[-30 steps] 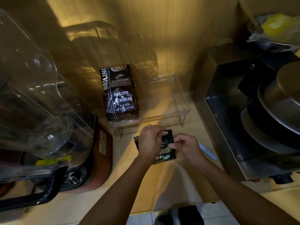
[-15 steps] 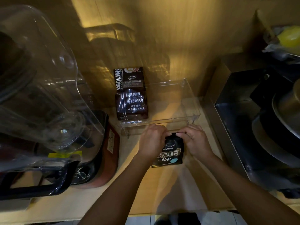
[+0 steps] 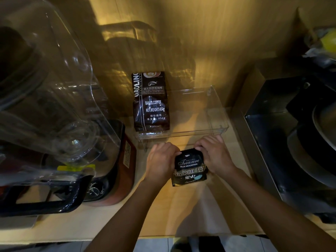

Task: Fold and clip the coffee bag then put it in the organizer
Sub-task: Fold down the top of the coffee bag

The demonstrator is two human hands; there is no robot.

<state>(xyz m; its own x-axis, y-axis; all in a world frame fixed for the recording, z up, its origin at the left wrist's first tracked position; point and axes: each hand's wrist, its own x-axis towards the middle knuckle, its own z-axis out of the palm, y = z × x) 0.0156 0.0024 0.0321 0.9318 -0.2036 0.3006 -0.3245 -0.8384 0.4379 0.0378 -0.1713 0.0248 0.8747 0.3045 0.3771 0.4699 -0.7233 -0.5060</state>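
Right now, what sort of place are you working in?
Most likely a home kitchen counter: a blender stands at the left, stacked pans sit at the right, and a clear organizer against the wall holds a coffee bag.

Organizer (image 3: pixel 219 113) stands half free: its right side is open, the tall bag (image 3: pixel 151 102) fills the left. Blender (image 3: pixel 54 99) crowds the left flank, steel box (image 3: pixel 258 135) walls the right.

Home kitchen, wooden counter (image 3: pixel 112 220), blender (image 3: pixel 54 106), stacked pans (image 3: pixel 312 142), coffee bags
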